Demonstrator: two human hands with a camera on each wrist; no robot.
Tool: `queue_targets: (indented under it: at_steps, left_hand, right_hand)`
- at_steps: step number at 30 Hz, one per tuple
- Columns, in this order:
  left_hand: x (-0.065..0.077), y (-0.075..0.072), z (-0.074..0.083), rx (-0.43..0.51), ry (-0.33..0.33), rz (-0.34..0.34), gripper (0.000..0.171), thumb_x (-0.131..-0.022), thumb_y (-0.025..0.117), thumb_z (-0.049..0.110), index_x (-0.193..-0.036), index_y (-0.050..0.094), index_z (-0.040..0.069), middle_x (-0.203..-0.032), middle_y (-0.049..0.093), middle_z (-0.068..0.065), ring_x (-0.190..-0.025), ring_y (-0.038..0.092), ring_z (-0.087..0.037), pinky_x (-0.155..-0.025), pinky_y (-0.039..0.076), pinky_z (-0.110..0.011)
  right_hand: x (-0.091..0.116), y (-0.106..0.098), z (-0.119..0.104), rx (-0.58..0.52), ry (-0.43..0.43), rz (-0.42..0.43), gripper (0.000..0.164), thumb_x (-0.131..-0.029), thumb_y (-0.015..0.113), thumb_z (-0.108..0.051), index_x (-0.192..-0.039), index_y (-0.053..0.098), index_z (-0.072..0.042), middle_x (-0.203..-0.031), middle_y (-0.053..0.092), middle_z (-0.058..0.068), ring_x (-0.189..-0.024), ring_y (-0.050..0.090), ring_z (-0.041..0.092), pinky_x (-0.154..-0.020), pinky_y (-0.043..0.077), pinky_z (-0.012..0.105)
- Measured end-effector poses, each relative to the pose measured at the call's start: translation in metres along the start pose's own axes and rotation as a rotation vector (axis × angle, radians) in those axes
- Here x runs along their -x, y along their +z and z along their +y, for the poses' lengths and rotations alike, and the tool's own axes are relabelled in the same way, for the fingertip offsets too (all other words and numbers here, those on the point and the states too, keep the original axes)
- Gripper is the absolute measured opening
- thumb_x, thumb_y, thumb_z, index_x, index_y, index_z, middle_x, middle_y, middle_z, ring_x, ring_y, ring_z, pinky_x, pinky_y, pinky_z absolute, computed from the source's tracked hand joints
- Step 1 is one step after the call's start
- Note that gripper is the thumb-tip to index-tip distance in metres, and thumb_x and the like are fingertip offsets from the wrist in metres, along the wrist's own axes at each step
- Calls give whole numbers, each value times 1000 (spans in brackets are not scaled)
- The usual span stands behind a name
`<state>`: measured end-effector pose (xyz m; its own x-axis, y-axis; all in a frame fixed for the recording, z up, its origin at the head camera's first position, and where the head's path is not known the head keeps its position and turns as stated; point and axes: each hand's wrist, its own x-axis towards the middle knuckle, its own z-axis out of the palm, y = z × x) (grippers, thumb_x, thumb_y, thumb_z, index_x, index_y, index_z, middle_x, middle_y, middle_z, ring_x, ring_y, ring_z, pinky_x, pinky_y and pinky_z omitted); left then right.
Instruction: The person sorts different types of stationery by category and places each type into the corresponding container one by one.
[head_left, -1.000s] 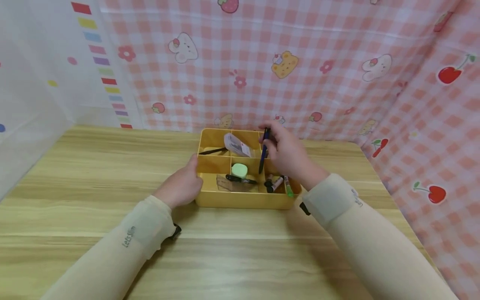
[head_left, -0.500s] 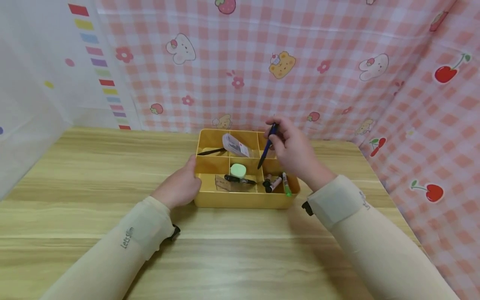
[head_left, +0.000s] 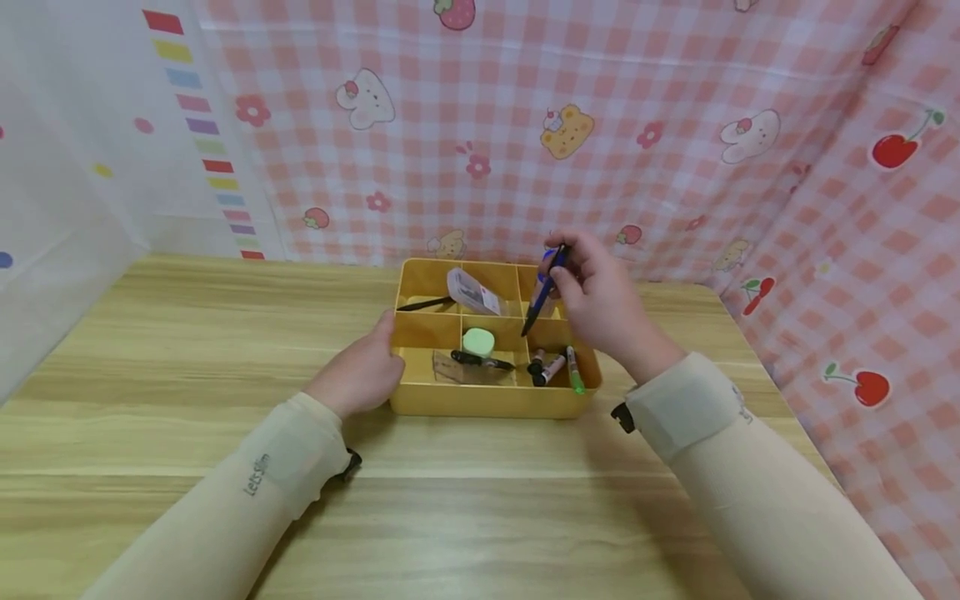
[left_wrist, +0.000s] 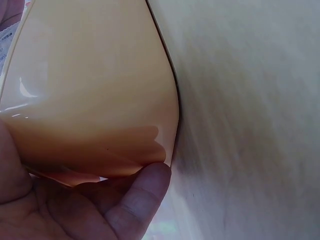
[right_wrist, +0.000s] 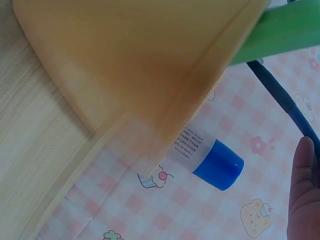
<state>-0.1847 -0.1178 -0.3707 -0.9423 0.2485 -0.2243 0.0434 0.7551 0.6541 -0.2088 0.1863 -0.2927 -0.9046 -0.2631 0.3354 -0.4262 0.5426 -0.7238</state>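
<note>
A yellow divided box point(head_left: 487, 402) stands on the wooden table. My left hand point(head_left: 356, 371) grips its left end, fingers against the glossy outer wall in the left wrist view. My right hand point(head_left: 600, 300) pinches a dark blue pen point(head_left: 542, 300) above the right side of the box, tip pointing down and left. Behind the pen, a blue-capped glue stick point(right_wrist: 220, 165) leans up from the back right compartment. In the front right compartment lie a small green-ended tube point(head_left: 574, 371) and short black-capped tubes point(head_left: 551, 368).
The front middle holds a pale green rounded case point(head_left: 478, 342), a black pen-like item point(head_left: 480, 360) and a see-through sheet point(head_left: 450, 368). Towards the back are a clear plastic pack point(head_left: 474, 290) and a thin black pen point(head_left: 425, 303). A checked cloth point(head_left: 480, 125) hangs behind.
My right hand has lifted the blue pen out of the box's right side and shifted slightly right. The glue stick's blue cap has come into sight. My left hand stays in place.
</note>
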Motion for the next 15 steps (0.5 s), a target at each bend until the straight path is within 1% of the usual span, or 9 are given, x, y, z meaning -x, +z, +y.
queue_targets:
  at_steps: [3, 6, 8, 10, 12, 15]
  left_hand:
    - [-1, 0, 0, 0, -2, -2, 77, -104, 35, 17, -171, -3, 15, -170, 33, -19, -141, 51, -35, -121, 37, -60]
    - [-1, 0, 0, -1, -5, -3, 77, -104, 35, 18, -171, -5, 15, -172, 29, -18, -147, 46, -36, -123, 35, -59]
    - [0, 0, 1, -1, -4, -2, 77, -104, 35, 18, -170, -5, 14, -172, 28, -18, -147, 46, -36, -123, 35, -60]
    - [0, 0, 0, -5, -8, -2, 77, -104, 35, 18, -170, -5, 14, -173, 27, -18, -149, 44, -36, -124, 34, -59]
    - [0, -1, 0, -8, -13, -3, 77, -104, 34, 18, -170, -6, 14, -173, 27, -17, -146, 46, -36, -122, 36, -58]
    - [1, -1, -1, -10, -24, -4, 77, -105, 34, 19, -170, -6, 13, -174, 24, -16, -146, 46, -34, -120, 38, -56]
  right_hand:
    - [1, 0, 0, -1, -3, 5, 28, -109, 47, -1, -136, 54, -4, -115, 68, 15, -97, 71, 25, -83, 59, 24]
    - [1, 0, -1, -15, 3, 6, 29, -109, 46, -1, -137, 54, -4, -115, 67, 15, -96, 72, 26, -82, 59, 21]
    - [1, -1, -2, -20, 8, 2, 29, -109, 46, -1, -137, 54, -4, -116, 67, 17, -97, 72, 26, -82, 59, 20]
    - [1, 0, -3, -25, 14, -4, 29, -109, 46, -2, -138, 54, -4, -117, 67, 18, -98, 72, 26, -83, 59, 20]
    - [1, 0, -4, -26, 15, -5, 29, -110, 46, -2, -138, 54, -4, -118, 67, 19, -98, 71, 26, -82, 58, 20]
    - [2, 1, -4, -39, 12, -4, 29, -109, 46, -1, -137, 54, -4, -119, 67, 21, -98, 71, 27, -81, 58, 19]
